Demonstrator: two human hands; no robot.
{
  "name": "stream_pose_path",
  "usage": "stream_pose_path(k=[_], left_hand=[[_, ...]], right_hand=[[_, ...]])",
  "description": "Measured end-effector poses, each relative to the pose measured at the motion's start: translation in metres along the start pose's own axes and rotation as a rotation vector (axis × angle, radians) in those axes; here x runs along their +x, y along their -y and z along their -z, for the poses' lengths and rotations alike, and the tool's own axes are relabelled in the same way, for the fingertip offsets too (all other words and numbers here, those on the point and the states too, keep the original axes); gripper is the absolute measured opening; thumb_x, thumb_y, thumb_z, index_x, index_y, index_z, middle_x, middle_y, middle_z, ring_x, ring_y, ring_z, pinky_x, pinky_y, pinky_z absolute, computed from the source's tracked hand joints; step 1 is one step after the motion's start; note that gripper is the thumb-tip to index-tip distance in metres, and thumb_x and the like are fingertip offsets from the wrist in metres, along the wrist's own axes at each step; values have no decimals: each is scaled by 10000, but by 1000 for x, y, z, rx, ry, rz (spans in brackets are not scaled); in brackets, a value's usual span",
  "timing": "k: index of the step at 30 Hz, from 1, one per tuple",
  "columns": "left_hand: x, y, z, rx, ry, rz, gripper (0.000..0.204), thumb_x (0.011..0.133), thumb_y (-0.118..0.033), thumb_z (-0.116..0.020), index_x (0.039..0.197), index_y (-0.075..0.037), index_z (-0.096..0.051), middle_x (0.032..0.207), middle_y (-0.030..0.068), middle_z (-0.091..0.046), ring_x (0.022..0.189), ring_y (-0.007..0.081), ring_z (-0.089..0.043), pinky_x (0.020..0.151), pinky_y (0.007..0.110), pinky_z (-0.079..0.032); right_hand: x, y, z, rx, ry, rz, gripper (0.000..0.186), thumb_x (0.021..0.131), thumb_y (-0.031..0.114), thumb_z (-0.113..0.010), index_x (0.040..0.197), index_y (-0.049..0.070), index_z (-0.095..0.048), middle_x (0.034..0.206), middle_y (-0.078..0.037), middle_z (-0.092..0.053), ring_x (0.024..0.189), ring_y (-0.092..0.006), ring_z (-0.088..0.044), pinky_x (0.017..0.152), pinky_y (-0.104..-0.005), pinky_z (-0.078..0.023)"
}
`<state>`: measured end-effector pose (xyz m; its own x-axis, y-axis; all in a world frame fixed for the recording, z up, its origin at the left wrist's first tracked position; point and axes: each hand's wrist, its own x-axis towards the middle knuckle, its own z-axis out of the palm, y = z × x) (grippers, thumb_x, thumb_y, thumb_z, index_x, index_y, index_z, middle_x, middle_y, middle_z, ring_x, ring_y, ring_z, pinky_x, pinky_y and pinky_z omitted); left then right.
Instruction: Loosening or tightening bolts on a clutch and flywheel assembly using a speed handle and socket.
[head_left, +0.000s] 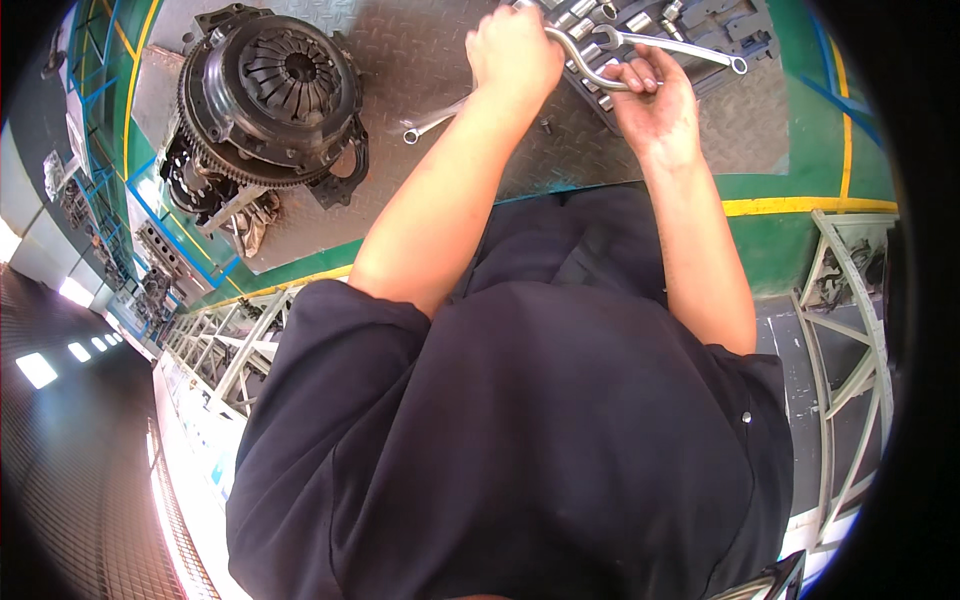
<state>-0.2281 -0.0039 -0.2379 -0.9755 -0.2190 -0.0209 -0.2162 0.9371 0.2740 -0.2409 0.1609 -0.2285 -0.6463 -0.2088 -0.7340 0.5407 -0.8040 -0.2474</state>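
Checker-plate bench (pixel 420 60); hands (pixel 515 50) grip wrenches (pixel 590 72), tool tray (pixel 700 25) cropped.

The left hand (pixel 515 50) was closed in a fist around a curved silver wrench (pixel 585 72) near the far edge of the steel tread-plate counter (pixel 420 60). The right hand (pixel 655 100) gripped the same wrench just beside it, fingers (pixel 640 72) curled over the shaft. A dark socket tray (pixel 650 25) lay under both hands at the far right corner. Another long wrench (pixel 680 45) rested across that tray. A thin spanner (pixel 430 122) lay on the plate near the left forearm. A clutch assembly (pixel 270 100) sat at the left end.
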Motion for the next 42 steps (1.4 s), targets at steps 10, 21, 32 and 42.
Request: stream_pose_path(k=[10, 21, 32, 42], left_hand=[[-130, 10, 70, -351, 127, 40, 263, 863, -218, -685, 729, -31, -557, 701, 165, -580, 705, 381, -606, 640, 468, -479], [-191, 16, 70, -709, -15, -29, 587, 764, -76, -710, 1322, -130, -538, 1360, 214, -440, 1254, 420, -468, 1045, 469, -421], [-229, 109, -57, -2022, 539, 1183, 336, 1043, -320, -451, 1226, -65, -569, 1040, 140, -671, 956, 245, -667, 829, 357, -557], [-240, 71, -60, -1732, 775, 933, 652, 1039, -511, -292, 732, -25, -600, 542, 153, -569, 416, 250, -536, 411, 380, -428]], right_hand=[[-47, -21, 13, -201, 123, -4, 81, 1001, 115, -536, 999, 46, -580, 590, 34, -357, 556, -102, -378, 750, -346, -453], [-105, 46, -19, -381, 298, 129, 193, 925, 15, -558, 1104, 15, -632, 529, 54, -264, 520, -90, -313, 768, -311, -415], [-170, 72, -12, -332, 220, 224, 266, 924, 11, -534, 1173, -25, -622, 512, 56, -236, 496, -91, -283, 771, -299, -411], [-207, 76, 6, -313, -128, 343, 87, 932, 86, -601, 1016, 76, -584, 515, 50, -268, 415, -109, -240, 577, -295, -386]])
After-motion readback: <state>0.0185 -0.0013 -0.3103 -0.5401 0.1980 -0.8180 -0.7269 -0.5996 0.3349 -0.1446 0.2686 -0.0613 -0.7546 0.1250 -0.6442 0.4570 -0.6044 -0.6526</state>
